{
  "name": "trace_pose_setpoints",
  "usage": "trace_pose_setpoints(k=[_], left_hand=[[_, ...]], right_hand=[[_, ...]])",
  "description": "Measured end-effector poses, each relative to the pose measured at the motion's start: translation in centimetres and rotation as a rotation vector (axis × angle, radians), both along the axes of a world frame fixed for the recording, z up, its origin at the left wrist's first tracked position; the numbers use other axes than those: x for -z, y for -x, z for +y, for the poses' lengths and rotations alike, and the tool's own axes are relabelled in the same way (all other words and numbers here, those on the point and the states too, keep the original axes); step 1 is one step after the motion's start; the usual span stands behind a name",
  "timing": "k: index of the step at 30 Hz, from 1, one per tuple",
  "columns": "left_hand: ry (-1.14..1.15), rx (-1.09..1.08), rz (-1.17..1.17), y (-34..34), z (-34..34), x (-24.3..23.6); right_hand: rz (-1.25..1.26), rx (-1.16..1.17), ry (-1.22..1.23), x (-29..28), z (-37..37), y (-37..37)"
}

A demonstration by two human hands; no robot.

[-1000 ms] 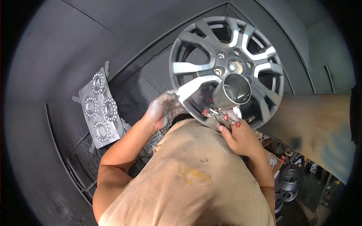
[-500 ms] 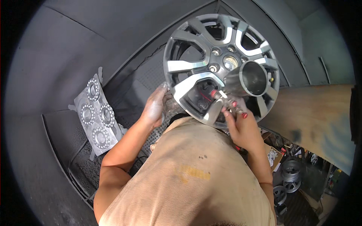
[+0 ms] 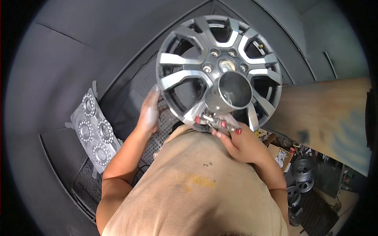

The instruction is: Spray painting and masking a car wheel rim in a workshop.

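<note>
A silver and dark grey alloy wheel [image 3: 179,80], with a round centre bore and several bolt holes, stands face-up in front of my chest. At its lower left edge is my left hand [image 3: 150,110], thumb up along the rim and the other fingers partly hidden behind it. My right hand [image 3: 240,143] is closed around a spray gun [image 3: 216,122] with red knobs. An open metal cup [image 3: 226,96] on the gun overlaps the lower middle of the wheel, covering part of the spokes. The gun's trigger is hidden.
On the left, a grey-coated sheet [image 3: 92,131] carries several ring-shaped parts. Dark booth walls [image 3: 98,39] surround the wheel. A wooden board [image 3: 323,114] juts in at right, above other wheels [image 3: 303,171] and an open cardboard box [image 3: 280,155] lower right.
The wheel has turned counterclockwise, its valve moving upward. My right hand has brought the spray gun left and lower across the wheel. My left hand stays at the rim.
</note>
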State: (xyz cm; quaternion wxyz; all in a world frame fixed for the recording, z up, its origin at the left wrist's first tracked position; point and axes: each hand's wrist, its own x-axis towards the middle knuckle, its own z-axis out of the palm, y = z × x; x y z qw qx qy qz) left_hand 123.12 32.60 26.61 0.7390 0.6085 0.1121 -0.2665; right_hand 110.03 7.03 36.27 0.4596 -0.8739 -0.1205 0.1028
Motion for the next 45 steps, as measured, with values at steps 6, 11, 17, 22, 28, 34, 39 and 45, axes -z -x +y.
trace_pose_setpoints(k=[6, 11, 17, 22, 28, 34, 39, 45], left_hand=[[-0.026, -0.121, -0.065, -6.4, 0.5, 0.9], [0.001, -0.182, -0.122, -10.3, 1.4, 1.6], [-0.045, 0.031, -0.017, -12.7, 0.7, 1.6], [-0.094, 0.065, -0.088, -15.5, -0.7, 1.6], [-0.088, 0.108, -0.071, -19.3, 1.2, 8.4], [-0.428, 0.297, 0.286, -11.4, 9.4, 26.8], [-0.543, 0.943, 0.515, 8.9, 13.8, 37.8], [-0.272, 1.136, 0.083, 15.7, 10.6, 32.5]], right_hand=[[-0.094, 0.385, 0.111, -0.6, -2.6, -4.7], [-0.105, 0.595, 0.232, -0.7, -5.9, -4.9], [0.005, 0.428, 0.182, -0.4, -3.8, -1.2], [0.203, 0.180, -0.066, -1.8, -0.8, -1.9], [-0.050, 0.328, -0.039, -3.0, 0.3, -5.0], [-0.255, 0.873, 0.095, -4.3, -5.7, -3.1], [-0.140, 1.163, 0.255, -6.0, -10.7, 3.6], [-0.027, 1.024, -0.015, -8.0, -10.6, 12.3]])
